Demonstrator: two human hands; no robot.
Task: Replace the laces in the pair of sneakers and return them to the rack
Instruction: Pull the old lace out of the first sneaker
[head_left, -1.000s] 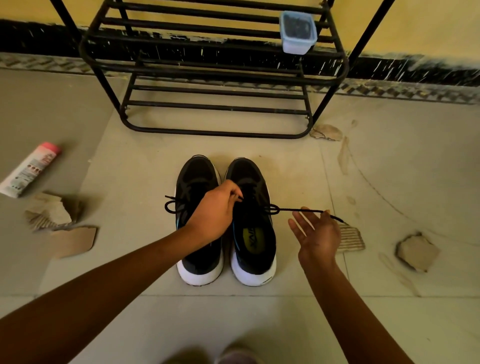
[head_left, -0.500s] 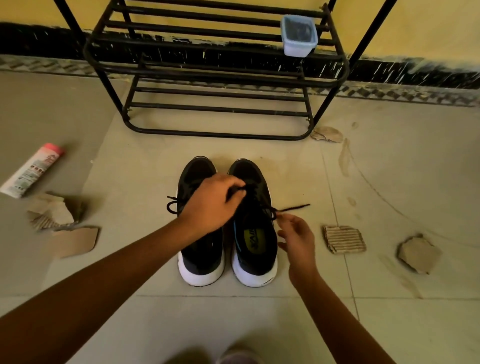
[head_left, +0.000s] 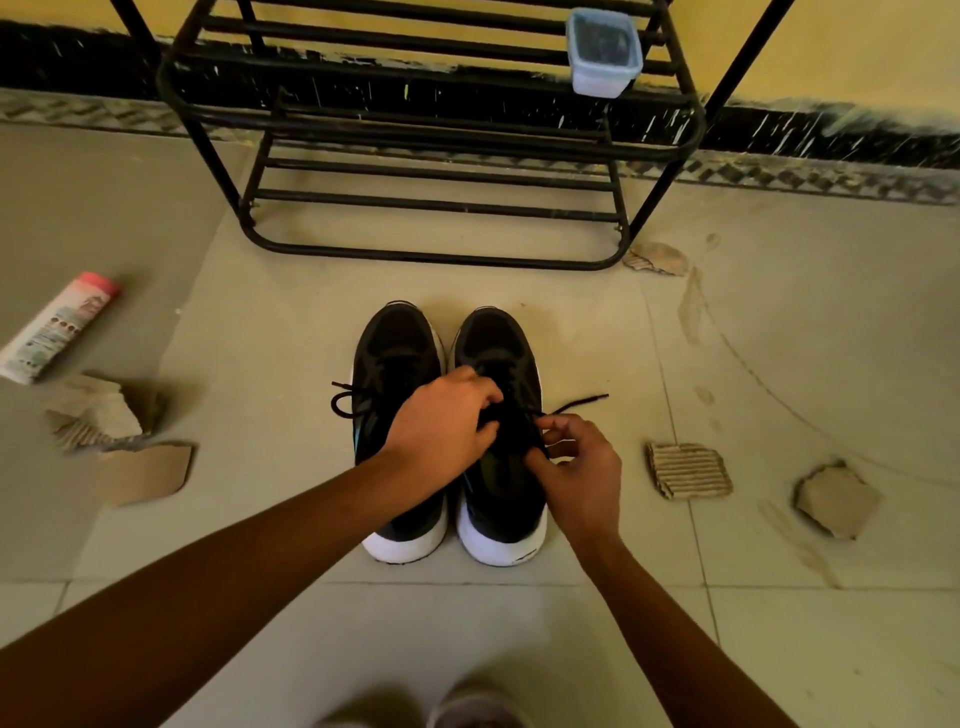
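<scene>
Beside the rack (head_left: 436, 204), a pair of sneakers (head_left: 395, 348) stands mid-floor (head_left: 311, 291) as a person's left hand (head_left: 441, 426) clutches the lace (head_left: 576, 404) of the one on the right and the right hand (head_left: 576, 467) pinches it, seemingly to thread the eyelets

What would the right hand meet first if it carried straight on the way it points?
Pinching the lace, the right hand points up-left over the right sneaker. It would probably meet the left hand first, whose fingers lie just ahead; depth is unclear.
</scene>
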